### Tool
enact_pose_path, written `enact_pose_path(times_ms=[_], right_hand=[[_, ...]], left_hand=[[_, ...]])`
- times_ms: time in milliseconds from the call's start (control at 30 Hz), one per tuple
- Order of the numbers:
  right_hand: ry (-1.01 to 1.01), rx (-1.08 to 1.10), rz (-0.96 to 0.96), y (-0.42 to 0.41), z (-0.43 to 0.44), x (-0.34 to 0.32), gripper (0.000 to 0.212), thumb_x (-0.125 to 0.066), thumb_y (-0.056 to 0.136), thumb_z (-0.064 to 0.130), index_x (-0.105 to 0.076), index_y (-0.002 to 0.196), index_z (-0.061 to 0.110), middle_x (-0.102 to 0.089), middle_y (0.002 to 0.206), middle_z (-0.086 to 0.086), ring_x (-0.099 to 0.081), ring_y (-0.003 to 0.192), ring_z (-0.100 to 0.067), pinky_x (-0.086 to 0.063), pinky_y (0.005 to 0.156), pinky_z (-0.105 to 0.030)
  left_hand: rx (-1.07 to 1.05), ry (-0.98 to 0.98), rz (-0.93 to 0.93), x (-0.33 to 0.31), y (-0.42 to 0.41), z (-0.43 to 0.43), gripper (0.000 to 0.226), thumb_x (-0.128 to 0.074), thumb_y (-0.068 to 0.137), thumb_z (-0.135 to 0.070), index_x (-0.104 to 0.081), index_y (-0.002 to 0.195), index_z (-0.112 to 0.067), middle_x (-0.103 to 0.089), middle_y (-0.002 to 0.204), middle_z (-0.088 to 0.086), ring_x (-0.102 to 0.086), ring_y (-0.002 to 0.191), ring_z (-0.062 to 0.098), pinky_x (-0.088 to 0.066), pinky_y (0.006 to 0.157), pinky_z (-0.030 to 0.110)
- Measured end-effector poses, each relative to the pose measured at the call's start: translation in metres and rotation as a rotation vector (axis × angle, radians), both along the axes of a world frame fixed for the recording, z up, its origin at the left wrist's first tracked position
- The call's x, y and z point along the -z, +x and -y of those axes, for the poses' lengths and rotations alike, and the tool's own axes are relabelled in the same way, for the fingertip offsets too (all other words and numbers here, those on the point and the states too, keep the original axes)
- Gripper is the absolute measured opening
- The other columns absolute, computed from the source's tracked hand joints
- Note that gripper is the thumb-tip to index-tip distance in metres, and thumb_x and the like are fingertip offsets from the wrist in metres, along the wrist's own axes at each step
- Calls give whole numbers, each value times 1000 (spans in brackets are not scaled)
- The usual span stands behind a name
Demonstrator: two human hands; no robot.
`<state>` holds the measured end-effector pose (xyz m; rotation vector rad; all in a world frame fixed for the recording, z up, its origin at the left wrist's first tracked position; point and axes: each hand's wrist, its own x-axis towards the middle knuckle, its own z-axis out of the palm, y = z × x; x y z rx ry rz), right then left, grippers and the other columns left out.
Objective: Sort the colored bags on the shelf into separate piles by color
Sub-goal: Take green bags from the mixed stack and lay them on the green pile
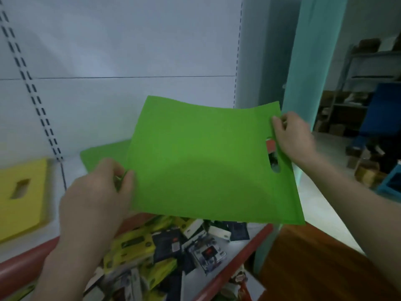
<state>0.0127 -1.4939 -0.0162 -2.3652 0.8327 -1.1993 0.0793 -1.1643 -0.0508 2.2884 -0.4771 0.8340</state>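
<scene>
— Which way does it go?
— I hold the green bag (206, 166) above the shelf (26, 259); my left hand (97, 198) and right hand (293, 137) pinch its side edges. The green pile (102, 155) lies back-left, nearer my left.

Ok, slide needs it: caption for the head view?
Left hand and right hand hold a green bag over the shelf; second green bag behind, yellow bag left.

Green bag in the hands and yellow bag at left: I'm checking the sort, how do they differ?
Colour: the held green bag is green, the yellow bag yellow. Pose: the held green bag is lifted, pinched by the left hand and right hand; the yellow bag lies flat on the shelf, untouched. Both have a cut-out handle slot.
</scene>
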Motion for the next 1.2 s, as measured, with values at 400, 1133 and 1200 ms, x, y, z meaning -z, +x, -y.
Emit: enact_pose_path(times_ms=[400, 1133, 1200], right_hand=[[-125, -305, -61, 167, -11, -26, 38, -40, 99, 35, -52, 109, 1, -60, 109, -25, -53, 101, -41, -41, 78, -41], [-468, -535, -671, 279, -15, 10, 44, -34, 100, 40, -49, 121, 5, -54, 127, -20, -52, 116, -33, -41, 89, -37], [-482, -538, -690, 279, -15, 14, 44, -34, 100, 40, -49, 122, 5, -54, 128, -19, -52, 117, -33, -41, 90, -36]], left_hand=[[-391, 217, -126, -2, 37, -25, 24, -50, 90, -37, -60, 82, -17, -65, 84, 11, -59, 82, 31, -37, 60, 31], [-762, 523, -382, 7, 48, 6, 23, -41, 95, -36, -57, 94, -19, -62, 104, 4, -59, 96, 25, -35, 64, 25], [-784, 540, -379, 8, 48, 8, 22, -41, 95, -35, -57, 94, -19, -62, 104, 3, -59, 96, 25, -34, 64, 25]])
